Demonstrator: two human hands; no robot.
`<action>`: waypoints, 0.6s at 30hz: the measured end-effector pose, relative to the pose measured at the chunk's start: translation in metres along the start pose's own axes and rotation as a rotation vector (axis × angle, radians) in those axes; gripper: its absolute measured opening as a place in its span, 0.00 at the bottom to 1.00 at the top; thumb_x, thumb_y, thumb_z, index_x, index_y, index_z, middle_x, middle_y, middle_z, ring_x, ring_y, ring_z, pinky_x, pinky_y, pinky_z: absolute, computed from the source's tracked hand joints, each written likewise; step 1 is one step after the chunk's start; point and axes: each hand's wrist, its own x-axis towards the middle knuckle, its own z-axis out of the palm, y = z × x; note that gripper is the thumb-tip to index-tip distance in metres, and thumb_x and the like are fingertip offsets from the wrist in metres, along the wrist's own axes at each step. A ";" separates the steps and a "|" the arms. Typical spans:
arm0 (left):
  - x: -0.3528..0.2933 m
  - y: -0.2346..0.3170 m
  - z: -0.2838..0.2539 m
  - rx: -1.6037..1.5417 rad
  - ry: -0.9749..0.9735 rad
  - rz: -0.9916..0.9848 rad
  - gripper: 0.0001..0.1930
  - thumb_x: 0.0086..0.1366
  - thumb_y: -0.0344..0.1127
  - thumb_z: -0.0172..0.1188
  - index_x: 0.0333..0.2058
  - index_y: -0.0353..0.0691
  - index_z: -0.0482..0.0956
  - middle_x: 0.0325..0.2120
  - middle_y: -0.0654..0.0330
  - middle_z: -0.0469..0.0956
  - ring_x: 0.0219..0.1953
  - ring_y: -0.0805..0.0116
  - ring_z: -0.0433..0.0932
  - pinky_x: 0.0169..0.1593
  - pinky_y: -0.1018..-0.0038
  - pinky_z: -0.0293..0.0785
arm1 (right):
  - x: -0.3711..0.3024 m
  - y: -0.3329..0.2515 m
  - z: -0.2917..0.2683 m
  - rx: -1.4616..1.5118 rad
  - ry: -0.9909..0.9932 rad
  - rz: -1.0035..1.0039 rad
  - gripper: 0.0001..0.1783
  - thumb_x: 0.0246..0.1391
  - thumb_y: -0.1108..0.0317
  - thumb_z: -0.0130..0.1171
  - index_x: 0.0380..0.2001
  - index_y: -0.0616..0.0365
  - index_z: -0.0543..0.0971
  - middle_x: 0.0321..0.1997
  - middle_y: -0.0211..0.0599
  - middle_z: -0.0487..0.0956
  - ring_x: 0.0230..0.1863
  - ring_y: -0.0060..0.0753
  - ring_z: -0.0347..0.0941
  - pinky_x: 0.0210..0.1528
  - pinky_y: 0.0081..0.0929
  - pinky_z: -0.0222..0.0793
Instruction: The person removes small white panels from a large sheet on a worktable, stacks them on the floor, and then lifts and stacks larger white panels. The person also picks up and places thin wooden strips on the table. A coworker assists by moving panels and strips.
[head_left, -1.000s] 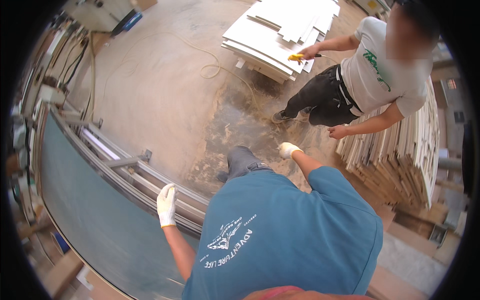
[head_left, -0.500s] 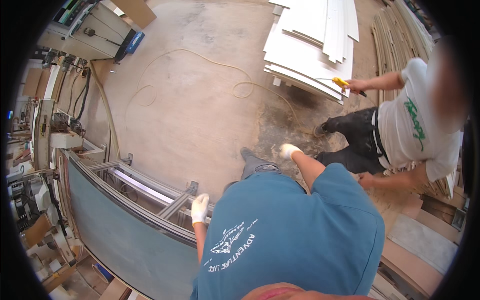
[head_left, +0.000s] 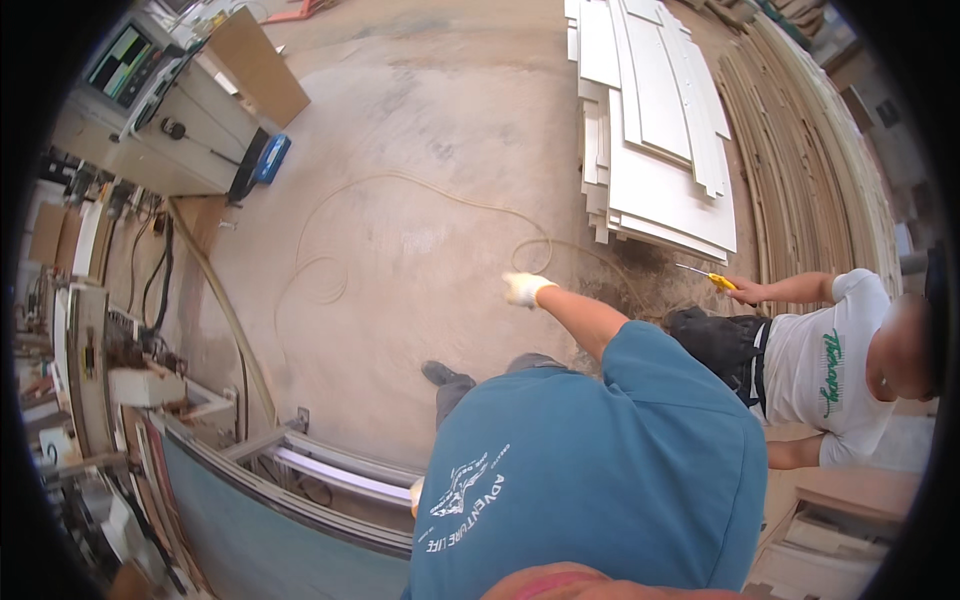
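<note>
My right hand, in a white glove, reaches forward over the bare floor. Its fingers are loosely apart, with nothing visible in them. Of my left hand, only a sliver of glove shows past my teal shirt, beside the metal frame of a machine table; its fingers are hidden. To my right, a co-worker in a white shirt holds a yellow-handled tool with a thin metal tip. A thin hose lies looped on the floor ahead of my right hand.
White panels are stacked ahead on the right, beside a long pile of brown boards. A control cabinet with a screen stands far left. The machine's blue-grey tabletop runs along my left.
My right hand has swung forward and left, while my left hand has slipped mostly behind my body. The view has shifted, and the co-worker appears lower in it, still holding the yellow-handled tool.
</note>
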 end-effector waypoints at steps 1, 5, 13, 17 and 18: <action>0.025 -0.010 -0.039 0.174 0.010 0.110 0.14 0.70 0.42 0.55 0.41 0.41 0.87 0.36 0.50 0.86 0.41 0.51 0.85 0.44 0.57 0.80 | 0.005 0.003 0.004 0.043 -0.048 0.094 0.31 0.54 0.62 0.57 0.61 0.62 0.74 0.44 0.56 0.85 0.40 0.52 0.84 0.46 0.49 0.79; 0.111 -0.033 -0.215 -0.323 0.101 -0.082 0.13 0.70 0.37 0.57 0.48 0.39 0.82 0.36 0.52 0.85 0.35 0.54 0.85 0.37 0.59 0.82 | 0.008 0.034 0.038 0.045 -0.140 0.270 0.25 0.58 0.60 0.54 0.56 0.61 0.79 0.36 0.49 0.86 0.31 0.43 0.83 0.35 0.44 0.79; 0.275 0.029 -0.480 -0.733 0.235 -0.201 0.17 0.70 0.34 0.57 0.55 0.35 0.78 0.36 0.55 0.83 0.32 0.64 0.83 0.32 0.69 0.80 | 0.041 0.031 0.068 0.189 -0.047 0.586 0.22 0.59 0.59 0.51 0.47 0.60 0.85 0.45 0.50 0.86 0.44 0.49 0.85 0.48 0.47 0.77; 0.336 0.057 -0.534 -0.473 0.267 0.017 0.16 0.67 0.34 0.60 0.49 0.34 0.83 0.38 0.56 0.84 0.35 0.64 0.82 0.41 0.68 0.79 | 0.116 -0.017 0.013 0.020 -0.153 0.503 0.18 0.56 0.64 0.56 0.44 0.59 0.87 0.46 0.52 0.86 0.47 0.52 0.84 0.50 0.48 0.76; 0.344 0.061 -0.545 -0.423 0.279 0.095 0.16 0.66 0.37 0.61 0.47 0.32 0.84 0.38 0.56 0.84 0.36 0.62 0.83 0.44 0.68 0.79 | 0.141 -0.032 -0.007 0.080 -0.062 0.479 0.14 0.51 0.65 0.60 0.38 0.57 0.89 0.42 0.52 0.87 0.43 0.51 0.85 0.46 0.47 0.78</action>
